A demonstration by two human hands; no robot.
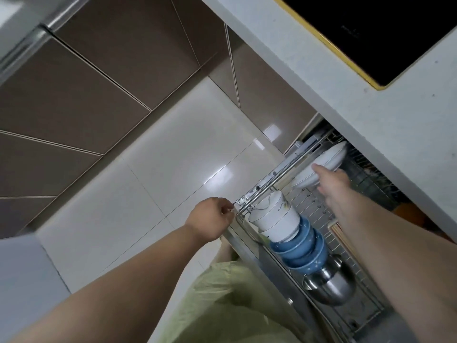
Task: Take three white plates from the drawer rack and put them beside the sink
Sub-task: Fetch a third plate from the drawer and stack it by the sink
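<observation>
The pulled-out drawer rack [272, 180] of chrome wire stands under the counter. White plates [329, 157] stand on edge at its far end, partly hidden under the countertop. My right hand [331, 183] reaches into the rack and touches the nearest white plate, fingers around its rim. My left hand [212, 217] is closed on the front corner of the drawer front [247, 246].
White bowls [274, 220], stacked blue bowls [300, 248] and steel bowls [331, 285] lie in the rack's near side. A pale countertop [371, 107] with a black cooktop [376, 30] overhangs the rack. Glossy floor tiles [173, 169] and brown cabinet doors [86, 95] lie to the left.
</observation>
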